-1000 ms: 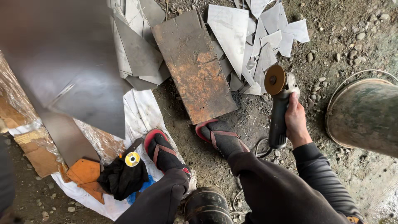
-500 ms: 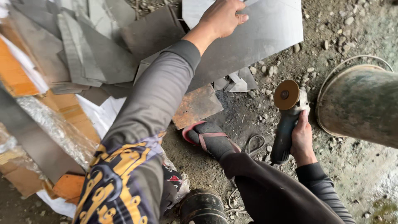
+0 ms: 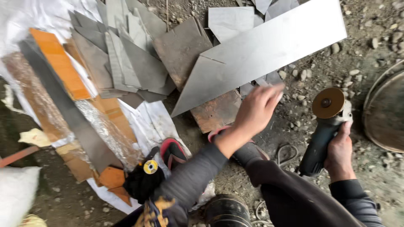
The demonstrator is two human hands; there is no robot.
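Note:
My right hand [image 3: 341, 156] grips the dark body of an angle grinder [image 3: 320, 145], whose brown disc [image 3: 328, 103] faces up over the gravel. My left hand [image 3: 259, 108] is stretched forward and blurred, with loosely curved fingers and nothing in it. It hovers over a rusty plate [image 3: 214, 112], just below the lower edge of a long grey metal sheet [image 3: 269, 46] that lies slanted across the ground. I cannot see it touching the sheet.
Several grey metal offcuts [image 3: 126, 54] are piled at the upper left beside orange strips [image 3: 61, 63] on white sheeting. A round metal drum [image 3: 389, 113] stands at the right. My sandalled foot [image 3: 172, 151], a black bundle with a yellow disc [image 3: 145, 176] and the grinder's cord [image 3: 286, 150] lie near my legs.
My left hand has pulled back off the long grey sheet toward me, and the sheet now lies over the rusty plate. My right hand still holds the grinder, slightly tilted.

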